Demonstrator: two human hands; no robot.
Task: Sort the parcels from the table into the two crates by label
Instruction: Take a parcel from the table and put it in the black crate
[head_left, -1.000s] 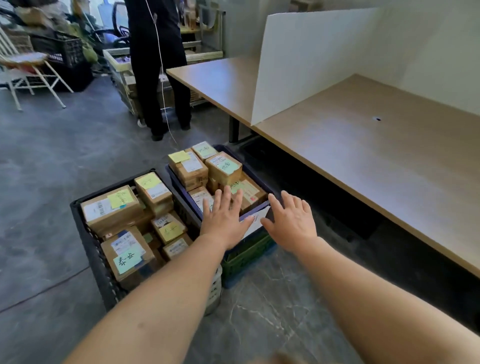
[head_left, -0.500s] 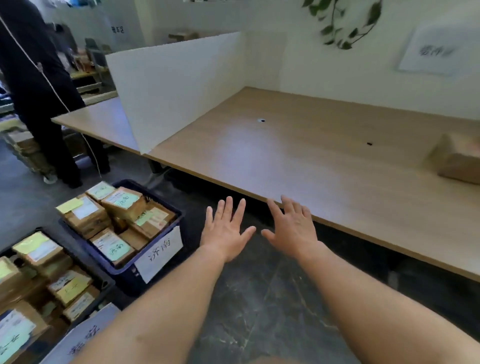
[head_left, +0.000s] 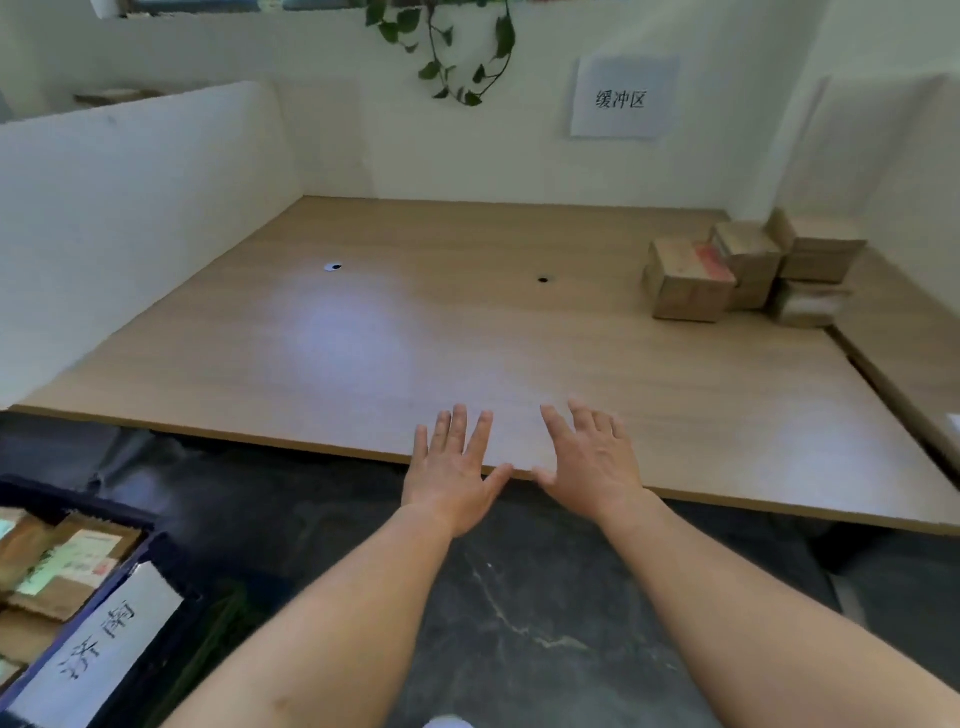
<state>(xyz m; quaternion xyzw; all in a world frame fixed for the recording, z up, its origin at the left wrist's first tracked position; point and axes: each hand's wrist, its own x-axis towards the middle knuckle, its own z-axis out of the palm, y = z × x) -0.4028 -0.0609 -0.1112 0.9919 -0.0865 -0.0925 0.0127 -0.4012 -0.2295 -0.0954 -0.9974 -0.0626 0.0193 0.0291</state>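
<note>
The parcels (head_left: 691, 283) left to sort sit stacked at the far right of the table (head_left: 415, 322), where half a second ago only one blurred box showed. My left hand (head_left: 452, 483) and right hand (head_left: 592, 467) are spread flat and empty, side by side; before they hung over the floor, now their fingers reach over the table's near edge. The filled crate (head_left: 156, 551) with its paper label (head_left: 98, 644) has slid to the lower left of my view.
</note>
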